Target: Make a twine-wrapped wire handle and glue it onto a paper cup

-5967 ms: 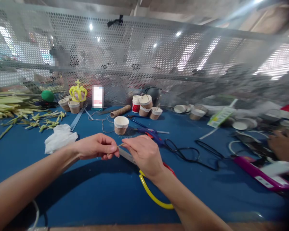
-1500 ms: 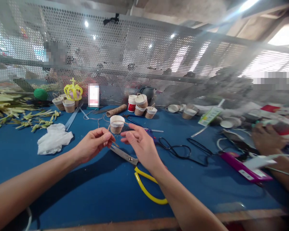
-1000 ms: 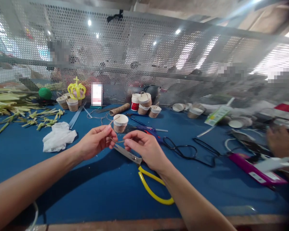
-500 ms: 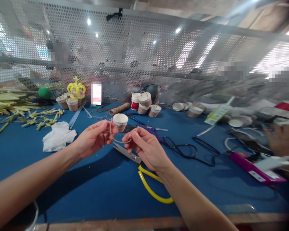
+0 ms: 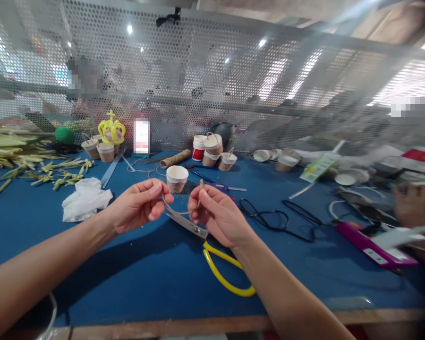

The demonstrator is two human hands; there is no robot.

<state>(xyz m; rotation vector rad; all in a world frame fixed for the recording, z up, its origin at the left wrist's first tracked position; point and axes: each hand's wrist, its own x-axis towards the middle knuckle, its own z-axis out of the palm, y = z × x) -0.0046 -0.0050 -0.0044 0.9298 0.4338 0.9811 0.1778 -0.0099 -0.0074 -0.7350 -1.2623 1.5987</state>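
A short piece of brown twine (image 5: pixel 179 212) sags in a curve between my two hands. My left hand (image 5: pixel 141 204) pinches one end of it. The other end is pinched in my right hand (image 5: pixel 217 212), with a tip poking up above the fingers. Just beyond my hands stands a small paper cup (image 5: pixel 177 179), white at the rim and wrapped in brown twine below. Under my right hand lie scissors (image 5: pixel 219 274) with yellow handles, partly hidden by the hand and forearm.
White cloth (image 5: pixel 87 199) lies at left near knotted green-yellow strips (image 5: pixel 65 172). Behind are a twine roll (image 5: pixel 175 159), wrapped cups (image 5: pixel 227 161) and a yellow crown (image 5: pixel 112 130). To the right, a black cord (image 5: pixel 265 217), a purple box (image 5: pixel 370 245) and another person's hand (image 5: pixel 416 203).
My hands have drawn slightly apart, the right one moving a little to the right, and the twine end now stands up above its fingers. The other person's hand has shifted slightly right.
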